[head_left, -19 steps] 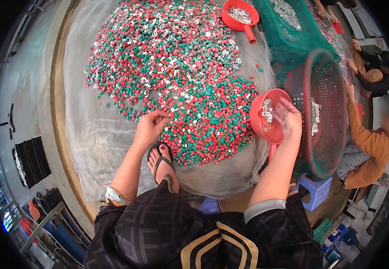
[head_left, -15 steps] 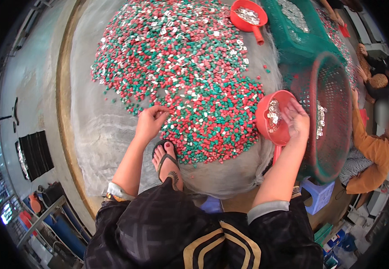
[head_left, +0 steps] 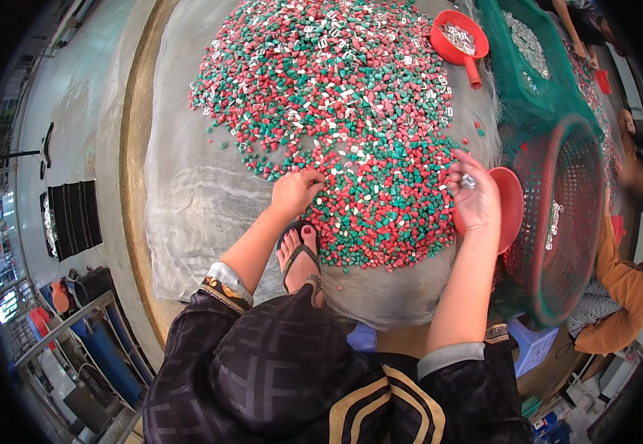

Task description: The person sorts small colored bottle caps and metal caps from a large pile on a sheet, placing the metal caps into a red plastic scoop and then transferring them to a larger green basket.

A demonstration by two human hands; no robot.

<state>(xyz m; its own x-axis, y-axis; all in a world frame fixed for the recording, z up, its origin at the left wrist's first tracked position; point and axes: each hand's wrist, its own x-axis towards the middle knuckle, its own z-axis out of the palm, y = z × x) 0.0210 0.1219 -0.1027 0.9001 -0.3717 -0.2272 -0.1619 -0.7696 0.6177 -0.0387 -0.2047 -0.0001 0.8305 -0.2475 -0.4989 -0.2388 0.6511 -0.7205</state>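
A wide heap of small red, green and white pieces [head_left: 380, 214], with flat metal buckle-like pieces mixed in, lies spread on a pale mesh sheet [head_left: 188, 222]. My left hand [head_left: 296, 195] is at the heap's near left edge, its fingers pinched together; what is between them, if anything, is hidden. On the right, my right hand [head_left: 478, 198] is palm up with fingers curled round small silvery pieces [head_left: 469, 181]. That hand is over the left side of a red plastic scoop [head_left: 511, 211] and hides most of its inside.
A second red scoop [head_left: 451, 50] holding metal pieces stands at the far right of the heap. Beyond my right hand are a red mesh basket [head_left: 536, 274] and a green basket [head_left: 510, 81]. A person in an orange-brown sleeve [head_left: 606, 318] sits at the right. My sandalled foot [head_left: 299, 255] touches the sheet.
My right hand has moved from inside the scoop to its left side, fingers now curled round silvery pieces. My left hand remains pinched at the heap's edge. The whole view has shifted.
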